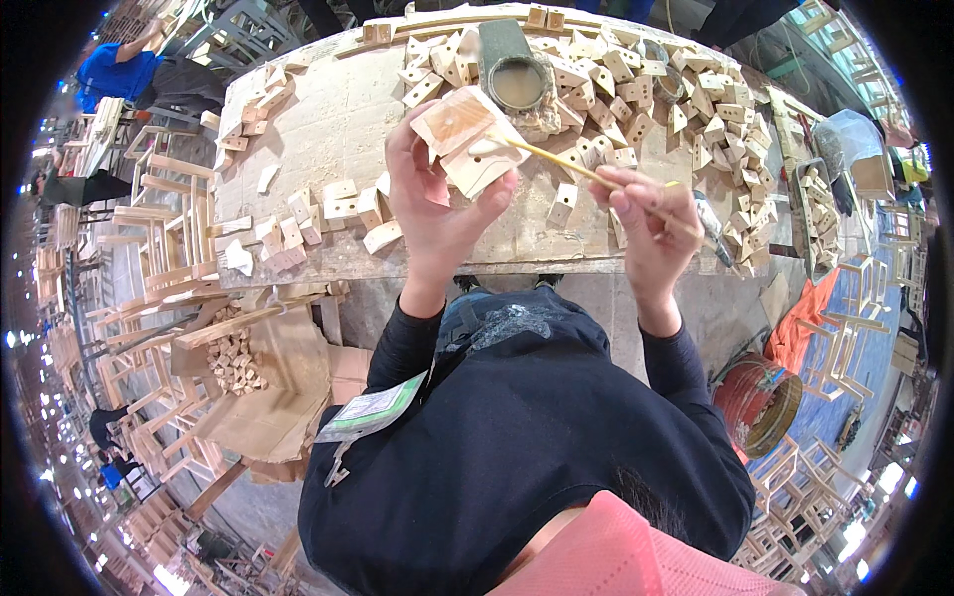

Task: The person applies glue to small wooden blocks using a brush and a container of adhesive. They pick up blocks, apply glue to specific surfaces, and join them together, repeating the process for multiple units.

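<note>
My left hand (437,223) is closed around a few pale wooden blocks (459,124) held together above the workbench (328,109). A dark hole shows in the face of the lower block. Between the fingers of my right hand (653,223) is a thin yellowish stick (556,159), slanting left. Its tip lies at the held blocks, close to the hole; whether it touches them I cannot tell. Just beyond the blocks stands an open container (518,87) with cloudy tan liquid inside.
Many drilled wooden blocks (711,114) are heaped on the bench's right side. Several more (338,204) lie by its front left edge. Wooden frames (164,219) crowd the left, and a red bucket (757,402) stands at the right. A person in blue (114,74) is at far left.
</note>
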Demonstrator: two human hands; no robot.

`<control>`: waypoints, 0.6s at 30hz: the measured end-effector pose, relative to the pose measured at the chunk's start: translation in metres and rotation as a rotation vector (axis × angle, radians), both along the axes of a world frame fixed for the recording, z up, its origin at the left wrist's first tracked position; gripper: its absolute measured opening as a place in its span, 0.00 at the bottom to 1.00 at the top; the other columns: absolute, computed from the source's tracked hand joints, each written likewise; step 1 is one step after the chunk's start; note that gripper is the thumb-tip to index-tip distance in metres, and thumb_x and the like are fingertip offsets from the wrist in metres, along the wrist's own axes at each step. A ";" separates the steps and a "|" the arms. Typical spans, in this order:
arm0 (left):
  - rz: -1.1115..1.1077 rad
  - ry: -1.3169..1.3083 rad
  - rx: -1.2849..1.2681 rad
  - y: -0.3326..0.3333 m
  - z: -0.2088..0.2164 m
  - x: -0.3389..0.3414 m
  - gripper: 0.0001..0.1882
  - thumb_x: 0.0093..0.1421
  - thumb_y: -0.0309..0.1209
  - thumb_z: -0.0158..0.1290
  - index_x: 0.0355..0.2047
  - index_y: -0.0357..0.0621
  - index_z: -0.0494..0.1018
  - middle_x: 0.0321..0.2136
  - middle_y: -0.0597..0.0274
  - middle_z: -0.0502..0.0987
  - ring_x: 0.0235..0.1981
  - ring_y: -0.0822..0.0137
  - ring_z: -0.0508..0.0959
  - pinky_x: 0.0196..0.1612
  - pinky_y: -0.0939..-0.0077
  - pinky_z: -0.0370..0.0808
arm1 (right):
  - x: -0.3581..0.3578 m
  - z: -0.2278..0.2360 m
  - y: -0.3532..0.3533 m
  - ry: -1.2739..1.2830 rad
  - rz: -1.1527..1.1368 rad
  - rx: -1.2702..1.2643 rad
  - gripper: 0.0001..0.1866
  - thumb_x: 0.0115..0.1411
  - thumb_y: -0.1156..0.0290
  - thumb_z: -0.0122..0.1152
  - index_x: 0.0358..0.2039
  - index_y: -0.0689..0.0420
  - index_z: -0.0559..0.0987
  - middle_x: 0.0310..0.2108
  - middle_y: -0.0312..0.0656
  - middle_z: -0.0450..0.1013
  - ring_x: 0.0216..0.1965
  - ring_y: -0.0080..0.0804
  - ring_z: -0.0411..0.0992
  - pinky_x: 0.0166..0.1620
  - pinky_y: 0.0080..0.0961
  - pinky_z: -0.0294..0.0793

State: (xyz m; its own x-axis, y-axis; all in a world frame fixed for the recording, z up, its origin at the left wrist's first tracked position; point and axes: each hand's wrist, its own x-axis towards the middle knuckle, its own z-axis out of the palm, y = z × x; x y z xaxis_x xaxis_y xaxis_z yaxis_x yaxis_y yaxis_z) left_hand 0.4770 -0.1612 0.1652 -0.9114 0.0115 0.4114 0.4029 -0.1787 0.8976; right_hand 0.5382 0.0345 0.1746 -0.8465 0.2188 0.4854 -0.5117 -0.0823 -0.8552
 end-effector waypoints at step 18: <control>0.129 0.125 0.063 -0.001 -0.005 -0.012 0.48 0.43 0.18 0.63 0.63 0.38 0.49 0.52 0.53 0.61 0.56 0.62 0.68 0.57 0.69 0.72 | -0.002 -0.009 -0.020 -0.084 0.062 -0.339 0.06 0.61 0.82 0.59 0.34 0.64 0.70 0.37 0.57 0.77 0.37 0.41 0.80 0.41 0.34 0.83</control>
